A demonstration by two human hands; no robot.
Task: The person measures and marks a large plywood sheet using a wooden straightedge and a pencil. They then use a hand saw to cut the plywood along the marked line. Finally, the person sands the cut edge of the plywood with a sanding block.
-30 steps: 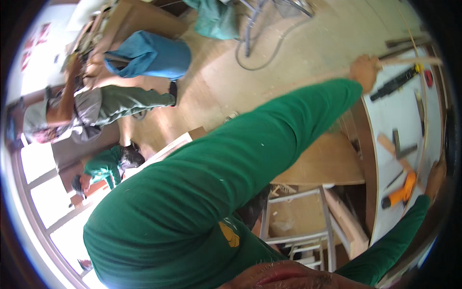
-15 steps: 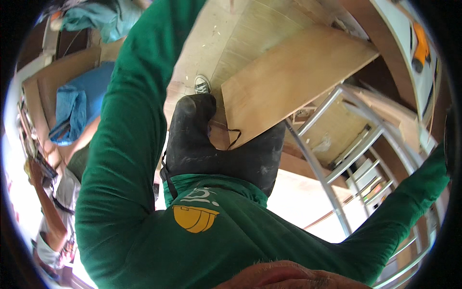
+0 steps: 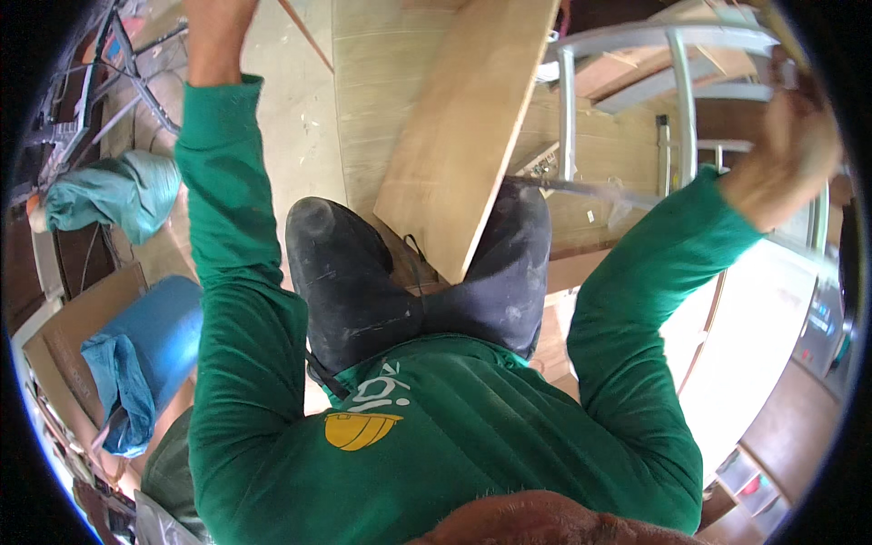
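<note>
Under everything I see the floor (image 3: pixel 300 136), pale and dusty, and to the right of my right arm there is a large white surface (image 3: pixel 749 341), very bright. A plywood board (image 3: pixel 459 127) comes from the far side of the floor toward me, and its near corner points between my thighs; its right edge runs slanting beside my right leg. Just to the right of this edge is a silver metal frame (image 3: pixel 683 91), like a ladder, with rails and cross bars. Toward the left side of the floor there are a cardboard box (image 3: pixel 68 359), a blue rounded container (image 3: pixel 168 313) beside it, and a green cloth bag (image 3: pixel 127 195) farther away from me. My right hand (image 3: pixel 788 150) is raised above the end of the metal frame; at its fingers there is a tan strip (image 3: pixel 787 34), but the blur is strong, and I cannot tell if the hand is closed on it. My left hand (image 3: pixel 218 29) is well apart, reaching forward, and its fingers are cut off from view, so I cannot tell if they are wide or holding. Near it, to its right, is a thin brown strip (image 3: pixel 307 36).
</note>
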